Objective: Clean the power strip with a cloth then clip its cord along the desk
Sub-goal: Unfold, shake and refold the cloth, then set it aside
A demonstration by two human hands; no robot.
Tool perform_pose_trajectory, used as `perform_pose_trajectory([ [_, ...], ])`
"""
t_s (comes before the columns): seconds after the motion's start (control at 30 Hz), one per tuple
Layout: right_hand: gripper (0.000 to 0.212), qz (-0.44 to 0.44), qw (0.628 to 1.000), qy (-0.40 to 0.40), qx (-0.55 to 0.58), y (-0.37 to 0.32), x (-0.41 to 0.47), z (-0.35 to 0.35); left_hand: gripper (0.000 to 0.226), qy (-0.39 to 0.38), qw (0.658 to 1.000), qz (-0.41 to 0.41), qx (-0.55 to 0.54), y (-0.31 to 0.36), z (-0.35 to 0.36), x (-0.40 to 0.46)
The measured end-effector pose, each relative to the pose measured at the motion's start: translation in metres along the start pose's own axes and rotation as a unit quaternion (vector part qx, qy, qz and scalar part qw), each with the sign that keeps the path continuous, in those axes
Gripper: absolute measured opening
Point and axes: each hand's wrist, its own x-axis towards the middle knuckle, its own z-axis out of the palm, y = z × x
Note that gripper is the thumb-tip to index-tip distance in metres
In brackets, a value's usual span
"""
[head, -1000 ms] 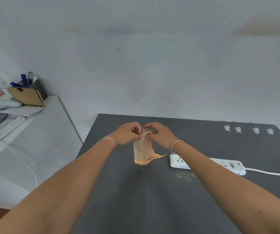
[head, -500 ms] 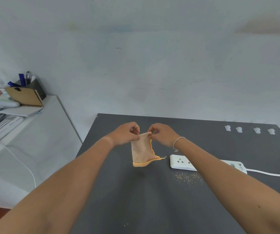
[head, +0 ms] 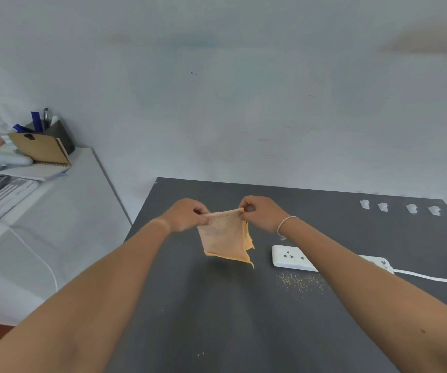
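An orange cloth [head: 226,238] hangs above the dark desk [head: 217,319], spread between both hands. My left hand [head: 186,215] pinches its top left corner and my right hand [head: 261,212] pinches its top right corner. The white power strip [head: 293,258] lies flat on the desk to the right of the cloth, partly hidden under my right forearm. Its white cord [head: 432,278] runs off to the right. Several white cord clips [head: 400,208] sit in a row near the desk's far right edge.
Yellowish crumbs [head: 300,282] are scattered on the desk in front of the power strip. A lower white table [head: 63,211] at the left holds a pen holder [head: 55,133], a notebook [head: 40,152], a game controller [head: 4,160] and a white cable. A wall stands behind.
My hands have drawn apart, and the cloth has gone from a bunched fold to a wider, opened sheet lifted a little higher off the desk.
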Motion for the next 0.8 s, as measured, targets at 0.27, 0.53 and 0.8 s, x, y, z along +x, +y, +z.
perform_pose_trajectory([
  [0.27,0.014,-0.036,0.998,0.054,0.008,-0.032,0.001,0.056,0.007,0.079,0.996,-0.031,-0.04,-0.045,-0.014,-0.038],
  [0.53,0.013,-0.12,0.99,-0.052,-0.049,-0.052,-0.034,0.152,0.009,-0.055,0.985,-0.163,0.005,-0.12,-0.021,-0.099],
  [0.8,0.025,-0.163,0.969,-0.164,-0.091,-0.048,-0.065,0.196,0.028,-0.091,0.975,-0.204,0.017,-0.145,-0.008,-0.115],
])
